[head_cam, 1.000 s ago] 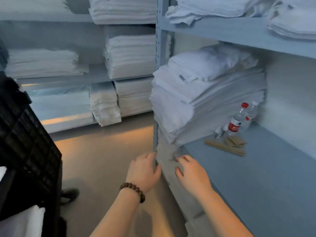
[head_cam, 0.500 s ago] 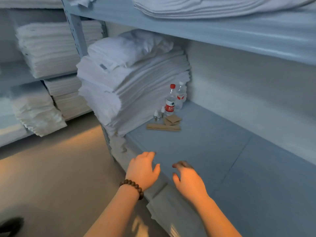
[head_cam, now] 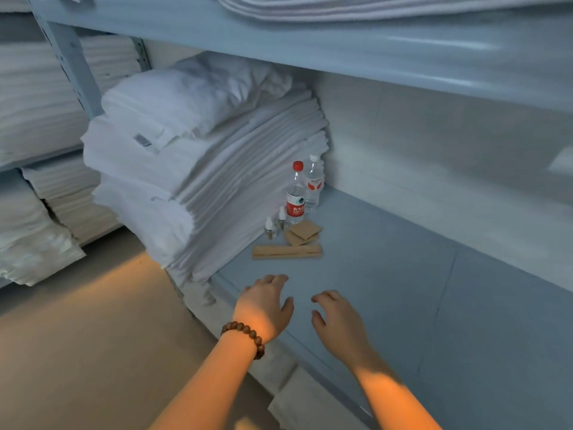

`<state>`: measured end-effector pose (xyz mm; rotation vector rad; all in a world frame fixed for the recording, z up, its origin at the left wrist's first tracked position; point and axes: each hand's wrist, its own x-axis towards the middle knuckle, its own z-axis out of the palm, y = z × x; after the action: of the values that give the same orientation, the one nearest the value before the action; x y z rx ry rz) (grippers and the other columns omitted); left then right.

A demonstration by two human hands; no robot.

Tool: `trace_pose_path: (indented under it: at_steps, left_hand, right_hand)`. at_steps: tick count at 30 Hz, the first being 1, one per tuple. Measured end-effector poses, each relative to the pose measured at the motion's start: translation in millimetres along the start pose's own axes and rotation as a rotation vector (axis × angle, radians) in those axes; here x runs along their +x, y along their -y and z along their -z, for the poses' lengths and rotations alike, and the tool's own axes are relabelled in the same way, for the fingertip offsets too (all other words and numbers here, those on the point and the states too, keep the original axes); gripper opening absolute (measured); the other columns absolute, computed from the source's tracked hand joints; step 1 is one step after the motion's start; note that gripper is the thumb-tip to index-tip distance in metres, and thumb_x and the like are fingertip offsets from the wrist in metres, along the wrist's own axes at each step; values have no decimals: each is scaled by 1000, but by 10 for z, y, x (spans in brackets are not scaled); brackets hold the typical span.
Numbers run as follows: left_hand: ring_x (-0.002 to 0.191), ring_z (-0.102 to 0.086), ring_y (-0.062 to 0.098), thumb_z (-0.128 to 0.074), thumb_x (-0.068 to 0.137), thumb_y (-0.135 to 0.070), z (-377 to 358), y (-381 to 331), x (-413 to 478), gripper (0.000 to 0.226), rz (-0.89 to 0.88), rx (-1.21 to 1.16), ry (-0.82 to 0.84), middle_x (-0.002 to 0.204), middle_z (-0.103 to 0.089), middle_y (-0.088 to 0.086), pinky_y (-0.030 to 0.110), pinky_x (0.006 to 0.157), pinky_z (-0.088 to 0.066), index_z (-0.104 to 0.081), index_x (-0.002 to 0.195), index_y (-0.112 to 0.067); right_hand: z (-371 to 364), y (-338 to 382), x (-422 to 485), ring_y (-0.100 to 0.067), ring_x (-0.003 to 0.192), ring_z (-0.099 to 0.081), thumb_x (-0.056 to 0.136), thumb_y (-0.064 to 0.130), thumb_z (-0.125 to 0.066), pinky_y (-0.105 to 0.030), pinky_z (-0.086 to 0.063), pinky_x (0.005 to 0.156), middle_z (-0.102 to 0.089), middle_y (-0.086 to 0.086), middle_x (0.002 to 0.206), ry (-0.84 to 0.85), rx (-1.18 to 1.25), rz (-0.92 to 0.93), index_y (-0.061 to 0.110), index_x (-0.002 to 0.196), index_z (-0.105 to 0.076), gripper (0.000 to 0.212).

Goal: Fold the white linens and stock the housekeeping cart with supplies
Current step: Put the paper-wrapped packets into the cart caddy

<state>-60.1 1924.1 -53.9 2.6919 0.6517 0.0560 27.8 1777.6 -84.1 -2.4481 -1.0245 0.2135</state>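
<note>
Observed from the head camera, lower centre of frame: the left hand (head_cam: 263, 305) and right hand (head_cam: 336, 321) are side by side, apart from each other, over the front part of the blue-grey shelf (head_cam: 418, 290). Both have loosely spread, slightly bent fingers and hold nothing. I cannot tell whether the fingertips touch the shelf surface. A brown bead bracelet (head_cam: 245, 335) sits on the left wrist.

The white linens (head_cam: 192, 187) are a tall folded stack at centre left of frame, standing on the left end of the same shelf and overhanging its front edge. A looser, rumpled white piece (head_cam: 201, 88) lies on top. Neither hand touches the stack.

Just right of the stack, at centre frame against the back wall, stand supplies:
- a red-capped water bottle (head_cam: 295, 193), upright;
- a white-capped bottle (head_cam: 313, 183) just behind it, upright;
- two small vials (head_cam: 269, 228) in front of them;
- square brown paper packets (head_cam: 302, 232), overlapping;
- long brown paper packets (head_cam: 286, 252), lying flat nearest the hands, yet apart from them.

Across the top of frame runs an upper shelf (head_cam: 310, 35) bearing more folded linen (head_cam: 372, 7). At far left, further white stacks (head_cam: 37, 103) fill a neighbouring rack. Tan floor (head_cam: 77, 352) occupies the lower left.
</note>
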Motion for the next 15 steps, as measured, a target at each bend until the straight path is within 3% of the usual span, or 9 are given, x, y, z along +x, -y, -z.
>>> trace_pose_path:
  at_steps: [10,15]
  left_hand:
    - [124,-44,22,-41,96,-40,40,946,979,54,-95,53,135,141,-44,3,38,100,-40,-31,145,-19]
    - [131,-37,25,-45,95,-40,-216,1020,1469,56,-132,81,190,147,-36,6,40,105,-37,-33,143,-14]
  right_hand:
    - [-512,181,1220,-23,114,-53,95,19,-49,-29,-41,92,-53,-6,129,24,0,-146,11,126,-57,33]
    - [-607,-6,1703,-32,117,-48,91,23,-56,-37,-40,97,-51,-14,128,6,-27,-211,8,127,-55,39]
